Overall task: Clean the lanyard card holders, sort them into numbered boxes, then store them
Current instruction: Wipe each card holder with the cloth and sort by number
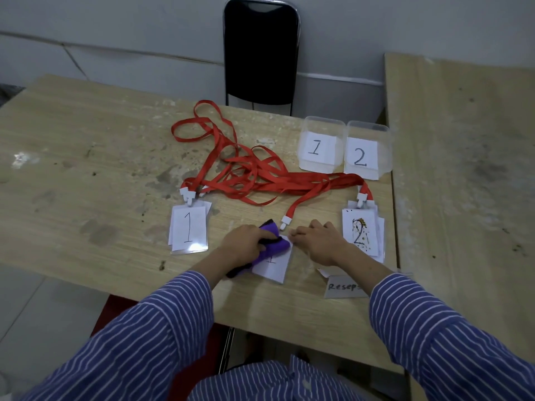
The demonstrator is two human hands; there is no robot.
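Risk: tangled lanyards may snag and drag the stacks when a holder is lifted; the stained "2" holder could be boxed dirty.
Left hand: grips purple cloth, pressed on "1" holder at table front.
Right hand: fingers curled, pinning that holder's top edge.
Boxes 1, 2: rear right.

The left hand gripped a purple cloth on a card holder near the counter's near edge. The right hand pressed beside it. Two numbered boxes stood toward the far right corner.
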